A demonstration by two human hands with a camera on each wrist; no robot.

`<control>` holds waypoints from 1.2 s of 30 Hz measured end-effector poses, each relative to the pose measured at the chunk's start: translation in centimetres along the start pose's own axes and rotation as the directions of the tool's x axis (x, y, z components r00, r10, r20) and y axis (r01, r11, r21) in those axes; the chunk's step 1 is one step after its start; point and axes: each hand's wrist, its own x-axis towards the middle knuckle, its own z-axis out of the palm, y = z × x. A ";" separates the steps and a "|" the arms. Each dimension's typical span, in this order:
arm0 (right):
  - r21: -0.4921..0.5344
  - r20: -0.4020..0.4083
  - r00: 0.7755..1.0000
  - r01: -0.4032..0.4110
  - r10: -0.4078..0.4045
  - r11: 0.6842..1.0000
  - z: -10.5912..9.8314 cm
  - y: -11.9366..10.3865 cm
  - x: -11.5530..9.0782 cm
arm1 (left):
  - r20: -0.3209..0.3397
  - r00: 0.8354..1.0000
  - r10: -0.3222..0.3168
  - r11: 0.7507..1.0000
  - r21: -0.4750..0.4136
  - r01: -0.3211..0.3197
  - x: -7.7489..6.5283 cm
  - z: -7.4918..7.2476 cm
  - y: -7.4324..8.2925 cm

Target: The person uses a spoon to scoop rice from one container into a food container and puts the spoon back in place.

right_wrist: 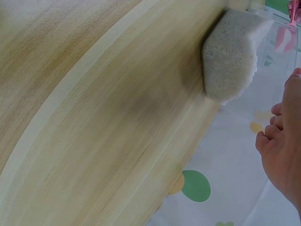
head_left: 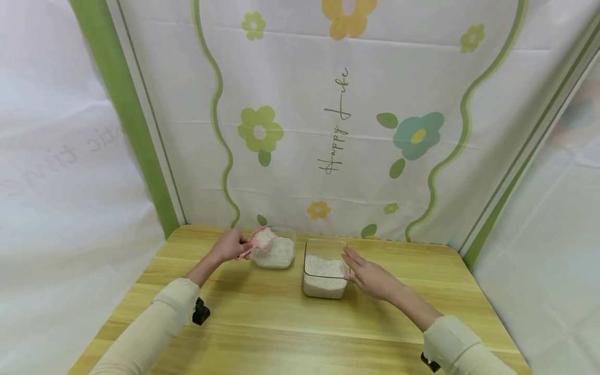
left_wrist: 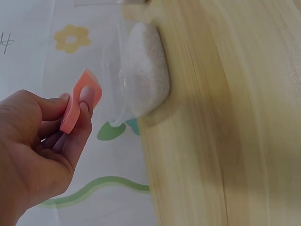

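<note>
In the head view my left hand (head_left: 230, 246) pinches the handle of a small pink scoop (head_left: 253, 244). White, rice-like grain (head_left: 264, 237) lies in the scoop, which is over the left clear container (head_left: 294, 253). That container is low and holds more of the grain. The left wrist view shows the thumb and fingers on the pink handle (left_wrist: 70, 113). My right hand (head_left: 375, 278) is at the right side of a taller clear container (head_left: 325, 242), fingers fairly straight along its wall and rim. This container is partly filled with the same white grain (right_wrist: 230, 56).
Both containers stand near the back edge of a wooden table (head_left: 281, 333). Behind it hangs a white curtain (head_left: 300, 156) printed with flowers and lettering. White sheets with green strips close off the left and right sides.
</note>
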 end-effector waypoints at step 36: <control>-0.003 -0.014 1.000 0.013 -0.013 1.000 0.1 0.1 0.1 | -0.084 0.992 0.091 0.911 0.409 -0.049 2.1 3.7 2.2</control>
